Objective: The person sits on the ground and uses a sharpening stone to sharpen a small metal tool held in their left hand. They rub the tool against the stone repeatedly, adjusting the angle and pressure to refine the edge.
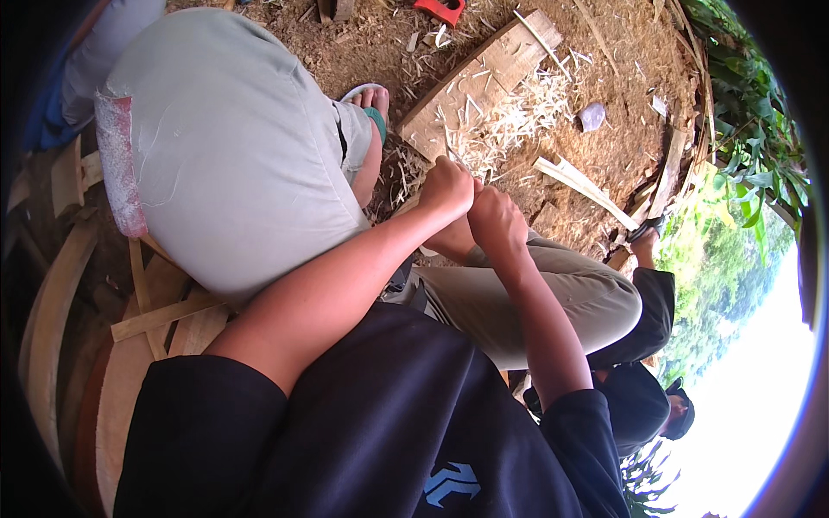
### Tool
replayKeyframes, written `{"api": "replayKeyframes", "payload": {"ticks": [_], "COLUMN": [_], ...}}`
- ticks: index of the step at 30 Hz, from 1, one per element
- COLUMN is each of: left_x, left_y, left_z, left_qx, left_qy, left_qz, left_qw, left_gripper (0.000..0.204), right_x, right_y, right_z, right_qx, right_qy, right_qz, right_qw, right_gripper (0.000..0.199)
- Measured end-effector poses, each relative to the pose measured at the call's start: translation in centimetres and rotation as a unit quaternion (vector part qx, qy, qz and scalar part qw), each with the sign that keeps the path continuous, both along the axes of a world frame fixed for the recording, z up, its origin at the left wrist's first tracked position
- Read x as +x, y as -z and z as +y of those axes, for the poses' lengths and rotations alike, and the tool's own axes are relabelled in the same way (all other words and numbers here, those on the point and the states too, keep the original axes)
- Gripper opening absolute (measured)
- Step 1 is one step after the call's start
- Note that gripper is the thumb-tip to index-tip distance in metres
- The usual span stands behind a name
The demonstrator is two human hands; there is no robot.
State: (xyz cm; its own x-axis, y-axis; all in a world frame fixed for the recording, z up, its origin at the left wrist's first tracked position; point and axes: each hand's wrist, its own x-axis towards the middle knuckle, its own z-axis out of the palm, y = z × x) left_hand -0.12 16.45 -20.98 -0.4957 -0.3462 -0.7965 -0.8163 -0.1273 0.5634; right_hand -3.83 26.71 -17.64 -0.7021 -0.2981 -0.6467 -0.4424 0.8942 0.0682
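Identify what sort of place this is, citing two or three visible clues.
Probably an outdoor woodworking spot: pale wood shavings lie scattered over brown earth, a thick wooden board lies among them, and green foliage grows at the edge.

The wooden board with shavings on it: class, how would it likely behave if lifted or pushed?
The board would probably stay stiff, since it looks straight and solid with a visible thickness. With its broad, flat face turned up, it seems unlikely to roll. The loose shavings on top would likely slide off if it were tilted.
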Motion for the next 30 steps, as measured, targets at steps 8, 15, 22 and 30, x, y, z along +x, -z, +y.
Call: {"api": "replayKeyframes", "payload": {"ticks": [8,15,22,30], "left_x": [0.3,0.4,0.2,0.5], "left_y": [2.5,2.0,1.0,1.4], "left_z": [1.1,0.6,-0.2,-1.1], "left_qx": [-0.007,-0.043,0.045,0.074], "left_qy": [0.001,0.028,-0.023,-0.003], "left_qz": [-0.015,0.015,-0.007,0.027], "left_qw": [1.000,0.999,0.999,0.997], "left_gripper": [0.036,0.039,0.044,0.047], "right_x": [0.7,-0.3,-0.9,-1.6], "right_y": [-1.0,3.3,0.0,-0.5], "right_z": [-2.1,-0.5,1.9,0.8], "right_qx": [0.029,-0.034,-0.044,-0.041], "right_qy": [0.061,0.014,-0.053,0.051], "right_qz": [-0.061,0.016,-0.011,0.028], "right_qw": [0.996,0.999,0.998,0.997], "right_gripper": [0.037,0.051,0.056,0.053]}}
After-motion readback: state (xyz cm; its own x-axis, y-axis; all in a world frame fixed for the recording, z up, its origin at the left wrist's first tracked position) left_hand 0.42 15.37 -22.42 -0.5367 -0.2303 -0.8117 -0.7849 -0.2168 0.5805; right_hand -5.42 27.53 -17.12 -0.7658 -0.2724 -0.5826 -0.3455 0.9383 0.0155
